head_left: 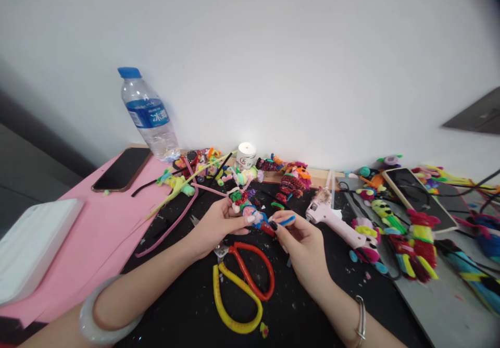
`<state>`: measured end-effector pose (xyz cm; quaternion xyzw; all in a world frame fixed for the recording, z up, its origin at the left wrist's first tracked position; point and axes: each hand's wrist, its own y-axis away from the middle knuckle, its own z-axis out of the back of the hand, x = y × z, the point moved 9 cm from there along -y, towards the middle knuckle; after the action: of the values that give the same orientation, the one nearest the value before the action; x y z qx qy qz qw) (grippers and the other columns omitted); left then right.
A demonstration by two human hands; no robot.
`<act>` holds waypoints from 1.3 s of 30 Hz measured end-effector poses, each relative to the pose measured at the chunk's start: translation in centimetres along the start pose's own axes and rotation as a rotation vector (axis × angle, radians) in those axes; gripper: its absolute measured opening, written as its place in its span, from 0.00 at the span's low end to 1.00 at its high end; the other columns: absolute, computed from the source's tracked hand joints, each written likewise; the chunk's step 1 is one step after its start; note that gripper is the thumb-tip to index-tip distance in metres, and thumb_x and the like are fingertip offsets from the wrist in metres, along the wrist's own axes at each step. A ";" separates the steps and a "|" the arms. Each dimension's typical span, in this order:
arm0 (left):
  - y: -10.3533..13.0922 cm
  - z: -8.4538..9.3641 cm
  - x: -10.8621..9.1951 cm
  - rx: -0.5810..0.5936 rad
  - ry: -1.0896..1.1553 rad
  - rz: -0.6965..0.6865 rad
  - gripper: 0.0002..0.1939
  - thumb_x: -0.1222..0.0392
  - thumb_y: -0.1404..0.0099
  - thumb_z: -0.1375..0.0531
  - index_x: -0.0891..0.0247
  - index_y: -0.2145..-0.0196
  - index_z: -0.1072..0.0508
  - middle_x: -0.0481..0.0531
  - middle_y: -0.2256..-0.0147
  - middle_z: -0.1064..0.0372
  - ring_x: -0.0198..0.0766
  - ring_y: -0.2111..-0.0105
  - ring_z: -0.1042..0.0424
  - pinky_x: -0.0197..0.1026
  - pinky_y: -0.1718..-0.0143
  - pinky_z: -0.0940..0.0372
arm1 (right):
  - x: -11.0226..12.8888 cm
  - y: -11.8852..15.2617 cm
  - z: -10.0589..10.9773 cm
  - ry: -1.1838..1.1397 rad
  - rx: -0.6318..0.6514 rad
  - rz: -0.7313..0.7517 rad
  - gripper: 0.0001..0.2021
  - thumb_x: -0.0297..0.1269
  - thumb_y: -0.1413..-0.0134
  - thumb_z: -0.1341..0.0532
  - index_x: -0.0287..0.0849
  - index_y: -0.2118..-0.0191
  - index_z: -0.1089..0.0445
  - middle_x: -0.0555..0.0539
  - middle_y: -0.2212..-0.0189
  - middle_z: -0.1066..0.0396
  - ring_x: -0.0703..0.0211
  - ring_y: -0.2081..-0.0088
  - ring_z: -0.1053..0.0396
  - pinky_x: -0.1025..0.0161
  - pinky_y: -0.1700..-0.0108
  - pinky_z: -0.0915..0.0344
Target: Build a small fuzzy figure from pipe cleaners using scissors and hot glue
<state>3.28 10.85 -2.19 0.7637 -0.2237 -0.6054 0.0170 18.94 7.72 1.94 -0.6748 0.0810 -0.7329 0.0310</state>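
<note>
Between my two hands is a small fuzzy figure (254,216) in pink, blue and red, over the black mat. My left hand (221,224) pinches its left side between thumb and fingers. At its right side, my right hand (297,237) is closed on a short blue fuzzy strip (288,221), whose end sticks out past the fingers. Scissors (244,290) with one red and one yellow handle lie just below the hands, their blades partly hidden behind my left wrist. To the right rests a pale pink glue gun (338,223).
Colourful fuzzy figures (292,181) line the wall, with more at the right around a phone (420,199). A water bottle (150,116), dark phone (123,169) and white box (39,246) stand or lie left. A white round container (246,155) is at the back.
</note>
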 end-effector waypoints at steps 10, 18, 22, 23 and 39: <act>-0.3 0.0 0.8 0.082 0.226 0.121 0.15 0.61 0.51 0.30 0.65 0.70 0.33 0.48 0.72 0.26 0.35 0.71 0.23 0.30 0.73 0.30 | 0.9 0.1 0.0 0.038 0.020 0.133 0.02 0.29 0.48 0.40 0.43 0.69 0.32 0.46 0.66 0.31 0.57 0.62 0.31 0.65 0.67 0.32; -0.2 -0.4 0.8 0.119 0.169 0.123 0.13 0.62 0.50 0.31 0.65 0.69 0.30 0.49 0.71 0.25 0.35 0.70 0.23 0.30 0.73 0.30 | 1.7 0.7 -0.5 0.293 0.042 0.227 0.07 0.25 0.49 0.42 0.44 0.65 0.32 0.47 0.68 0.30 0.59 0.68 0.30 0.66 0.71 0.33; -0.2 -0.4 0.9 0.129 0.152 0.121 0.13 0.61 0.49 0.31 0.65 0.68 0.30 0.50 0.69 0.25 0.36 0.70 0.23 0.30 0.73 0.30 | 1.9 0.7 -0.5 0.330 0.034 0.245 0.09 0.25 0.48 0.43 0.45 0.61 0.33 0.47 0.67 0.30 0.59 0.68 0.30 0.66 0.71 0.33; -0.2 -0.5 0.9 0.133 0.148 0.123 0.13 0.61 0.49 0.31 0.65 0.68 0.29 0.50 0.69 0.25 0.36 0.70 0.23 0.30 0.73 0.30 | 2.0 0.7 -0.6 0.335 0.039 0.252 0.09 0.25 0.47 0.43 0.44 0.61 0.32 0.47 0.67 0.30 0.59 0.68 0.31 0.66 0.71 0.34; -0.1 -0.8 0.7 0.157 0.201 0.115 0.12 0.61 0.47 0.33 0.65 0.67 0.30 0.52 0.67 0.25 0.39 0.66 0.23 0.34 0.68 0.29 | 0.1 0.1 0.5 0.142 -0.045 0.076 0.05 0.29 0.49 0.42 0.43 0.65 0.31 0.48 0.71 0.29 0.60 0.72 0.31 0.65 0.73 0.34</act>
<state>4.11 10.49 -2.61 0.8055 -0.3107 -0.5044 0.0142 19.44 7.57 2.04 -0.6183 0.1248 -0.7751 0.0377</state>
